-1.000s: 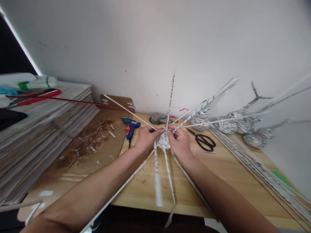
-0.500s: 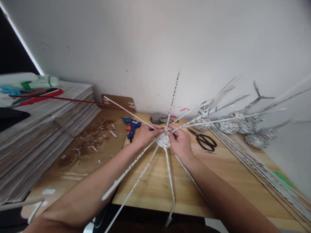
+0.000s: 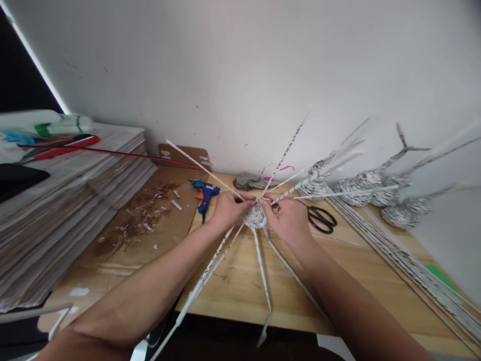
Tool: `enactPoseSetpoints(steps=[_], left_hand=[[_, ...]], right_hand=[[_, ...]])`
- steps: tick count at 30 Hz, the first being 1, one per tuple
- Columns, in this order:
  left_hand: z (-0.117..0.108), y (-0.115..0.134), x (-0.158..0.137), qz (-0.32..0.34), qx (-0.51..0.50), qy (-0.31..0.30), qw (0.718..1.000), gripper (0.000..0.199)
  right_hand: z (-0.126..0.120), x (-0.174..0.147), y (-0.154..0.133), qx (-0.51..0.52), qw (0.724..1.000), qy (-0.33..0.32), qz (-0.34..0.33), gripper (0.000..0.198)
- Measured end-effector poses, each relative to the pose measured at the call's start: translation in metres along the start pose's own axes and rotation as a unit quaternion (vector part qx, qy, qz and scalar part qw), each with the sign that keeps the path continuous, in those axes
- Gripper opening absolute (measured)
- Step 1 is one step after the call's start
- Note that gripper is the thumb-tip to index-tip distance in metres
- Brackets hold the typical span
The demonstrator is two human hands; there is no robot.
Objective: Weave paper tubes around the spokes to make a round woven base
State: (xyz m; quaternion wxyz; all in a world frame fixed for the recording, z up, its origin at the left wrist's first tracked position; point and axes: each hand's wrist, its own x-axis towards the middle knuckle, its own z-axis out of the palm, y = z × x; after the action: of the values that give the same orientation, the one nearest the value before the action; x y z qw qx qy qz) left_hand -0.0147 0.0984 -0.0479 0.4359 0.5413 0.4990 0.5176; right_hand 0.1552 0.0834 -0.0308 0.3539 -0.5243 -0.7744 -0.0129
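Note:
A small round piece of woven paper (image 3: pixel 255 216) sits between my hands above the wooden table, with several long rolled-paper strips radiating from it. Some strips point up toward the wall; others hang toward the front edge. My left hand (image 3: pixel 232 207) pinches the far left rim of the weave, thumb and fingers together. On the other side, my right hand (image 3: pixel 286 214) grips paper strips at the far right rim. One dark-printed strip (image 3: pixel 288 146) rises from between the fingertips. The exact crossing under my fingers is hidden.
A blue glue gun (image 3: pixel 205 195) lies left of my hands, black scissors (image 3: pixel 322 219) to the right. Woven paper balls (image 3: pixel 353 192) and a bundle of paper rolls (image 3: pixel 398 260) lie further right. Stacked newspapers (image 3: pixel 75 210) rise at the left, beside scraps on cardboard (image 3: pixel 128 271).
The dark-printed upright strip has tilted to the right. My right hand has shifted slightly right and turned, covering part of the scissors. The front left strips have swung closer together.

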Motion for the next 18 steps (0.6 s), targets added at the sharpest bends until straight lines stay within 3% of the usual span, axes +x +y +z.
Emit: enactPoseSetpoints(steps=[7, 13, 18], left_hand=[[0.0, 0.01, -0.006, 0.002, 0.064, -0.03, 0.997, 0.013], [-0.002, 0.006, -0.005, 0.012, 0.095, -0.033, 0.995, 0.013], [-0.003, 0.007, -0.004, 0.02, 0.083, -0.072, 0.994, 0.017]], right_hand=[[0.01, 0.001, 0.003, 0.048, 0.998, 0.015, -0.027, 0.013], [0.014, -0.001, 0.0, 0.095, 0.994, 0.044, -0.008, 0.013], [0.014, -0.001, -0.002, 0.11, 0.993, 0.044, -0.027, 0.013]])
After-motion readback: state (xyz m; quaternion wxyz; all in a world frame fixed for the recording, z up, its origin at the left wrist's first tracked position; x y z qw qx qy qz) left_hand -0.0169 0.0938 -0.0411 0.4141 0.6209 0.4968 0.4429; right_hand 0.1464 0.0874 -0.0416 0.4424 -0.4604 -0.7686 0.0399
